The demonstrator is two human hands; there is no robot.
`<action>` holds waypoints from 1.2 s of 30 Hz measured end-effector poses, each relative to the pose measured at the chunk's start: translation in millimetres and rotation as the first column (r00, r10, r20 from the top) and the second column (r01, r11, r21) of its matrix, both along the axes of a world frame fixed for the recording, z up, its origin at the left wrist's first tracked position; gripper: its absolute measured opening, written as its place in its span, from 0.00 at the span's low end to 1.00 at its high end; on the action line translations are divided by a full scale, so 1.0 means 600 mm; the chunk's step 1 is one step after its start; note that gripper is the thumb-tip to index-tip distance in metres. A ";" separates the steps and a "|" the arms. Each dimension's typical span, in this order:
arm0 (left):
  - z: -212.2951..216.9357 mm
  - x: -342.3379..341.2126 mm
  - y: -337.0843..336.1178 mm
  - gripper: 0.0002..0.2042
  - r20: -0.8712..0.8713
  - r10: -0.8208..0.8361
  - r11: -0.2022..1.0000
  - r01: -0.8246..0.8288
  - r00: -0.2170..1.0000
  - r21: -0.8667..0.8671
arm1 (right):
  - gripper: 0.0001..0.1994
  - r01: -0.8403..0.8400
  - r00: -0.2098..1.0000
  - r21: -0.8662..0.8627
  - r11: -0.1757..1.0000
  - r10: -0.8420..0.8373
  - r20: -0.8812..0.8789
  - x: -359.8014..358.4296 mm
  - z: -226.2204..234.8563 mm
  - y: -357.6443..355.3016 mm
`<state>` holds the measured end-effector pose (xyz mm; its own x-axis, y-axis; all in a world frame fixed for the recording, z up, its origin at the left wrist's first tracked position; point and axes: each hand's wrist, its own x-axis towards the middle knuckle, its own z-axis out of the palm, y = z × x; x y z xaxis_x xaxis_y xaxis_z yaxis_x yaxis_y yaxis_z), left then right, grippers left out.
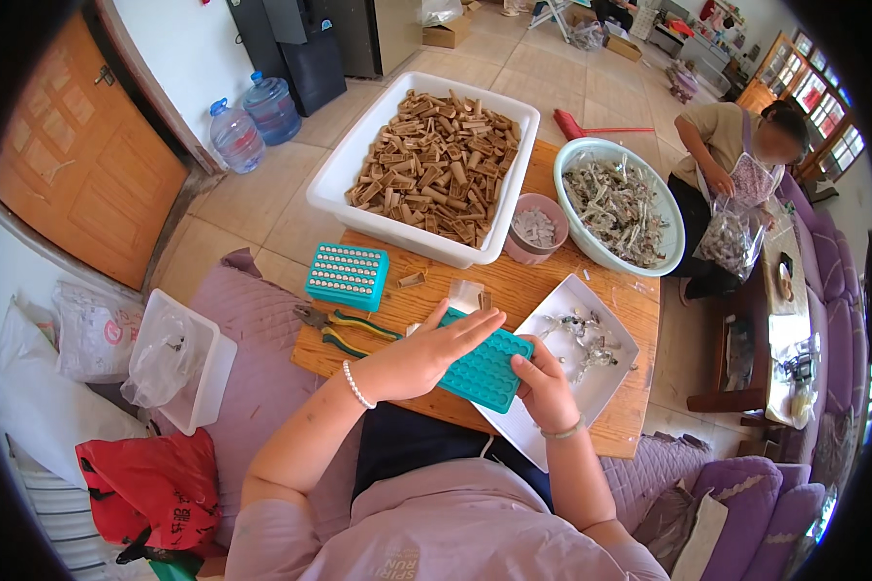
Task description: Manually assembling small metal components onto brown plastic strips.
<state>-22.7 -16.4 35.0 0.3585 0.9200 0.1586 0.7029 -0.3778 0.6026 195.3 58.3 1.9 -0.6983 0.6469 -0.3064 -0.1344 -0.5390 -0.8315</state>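
Tray [492, 373], teal and dotted with round wells, is sitting between the hands at the centre of the clock. From nine o'clock the left hand [419, 363] is lying across it, fingers straight and together; at three the right hand [547, 384] is gripping its edge, thumb on top. Partly behind that hand, a shallow white tray [591, 300] is holding small clear pieces on the wooden counter [618, 414]. Pliers [347, 331] are resting toward half past nine. At ten a teal block [341, 294] is bearing rows of white discs; toward eleven one brown piece [412, 280] is lying alone. Past twelve stands a pink bowl [527, 256], at one a pale basin [670, 223]. Before twelve a white bin [334, 189] is brimming with brown pieces. Farther off, at two, another person [702, 136] is handling a clear bag [731, 247].
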 end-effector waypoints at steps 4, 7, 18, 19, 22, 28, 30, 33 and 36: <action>0.026 -0.002 -0.001 0.34 -0.023 -0.032 0.999 0.032 0.999 -0.023 | 0.13 0.003 0.998 -0.043 0.999 -0.006 -0.061 -0.002 -0.002 -0.001; 0.031 -0.012 -0.004 0.33 0.007 0.039 0.999 -0.039 0.999 0.037 | 0.13 0.009 0.998 -0.034 0.999 -0.011 -0.058 -0.004 0.005 -0.004; -0.040 -0.010 -0.045 0.19 0.764 0.590 0.791 0.002 0.262 -0.611 | 0.13 -0.043 0.998 0.082 0.996 0.039 0.042 -0.011 0.004 -0.005; -0.048 -0.004 -0.049 0.16 0.754 0.614 0.778 -0.020 0.233 -0.627 | 0.13 -0.058 0.995 0.075 0.995 0.052 0.083 -0.011 -0.004 -0.003; -0.077 -0.004 -0.061 0.16 0.740 0.640 0.764 -0.079 0.207 -0.640 | 0.12 -0.057 0.990 -0.004 0.998 0.057 0.128 -0.019 -0.002 -0.009; -0.114 -0.024 -0.083 0.15 0.717 0.691 0.721 -0.145 0.091 -0.677 | 0.12 -0.112 0.969 -0.022 0.994 0.114 0.220 -0.040 -0.044 -0.003; -0.112 -0.039 -0.082 0.15 0.605 0.785 0.592 -0.125 -0.136 -0.796 | 0.14 -0.141 0.955 0.046 0.989 0.124 0.268 -0.061 -0.054 0.015; -0.165 -0.055 -0.094 0.14 0.652 0.758 0.573 -0.455 -0.021 -0.682 | 0.15 -0.194 0.945 0.146 0.970 0.144 0.295 -0.101 -0.071 0.053; -0.185 -0.056 -0.112 0.11 0.444 0.781 0.556 -0.813 0.440 -0.173 | 0.18 -0.174 0.924 0.097 0.980 0.129 0.360 -0.132 -0.085 0.084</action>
<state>-56.4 -83.7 -76.2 -0.6505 0.7465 0.1398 0.3865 0.1670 0.9071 116.2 108.8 -48.9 -0.6537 0.5909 -0.4728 0.2524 -0.4187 -0.8723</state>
